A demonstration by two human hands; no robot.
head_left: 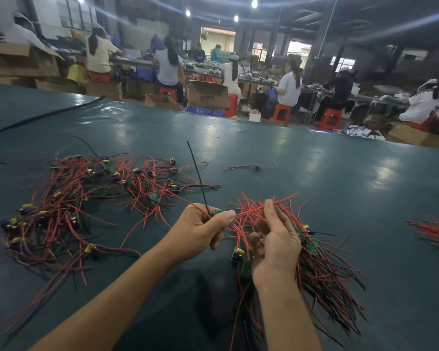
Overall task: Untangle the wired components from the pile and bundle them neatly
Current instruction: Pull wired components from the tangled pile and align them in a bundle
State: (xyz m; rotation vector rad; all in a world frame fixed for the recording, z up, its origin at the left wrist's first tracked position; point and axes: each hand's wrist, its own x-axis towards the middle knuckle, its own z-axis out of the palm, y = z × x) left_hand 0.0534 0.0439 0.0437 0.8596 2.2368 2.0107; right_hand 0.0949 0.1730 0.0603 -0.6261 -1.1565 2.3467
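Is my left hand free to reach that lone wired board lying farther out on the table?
Probably not yet: the left hand pinches a wired component. Otherwise the table between it and the lone board looks unobstructed.

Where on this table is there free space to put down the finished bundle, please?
Bare mat lies beyond the lone component, up to the far edge, and between it and the blurred red wires at the right. Crowded: the tangled pile at left, and the bundle held by the right hand.
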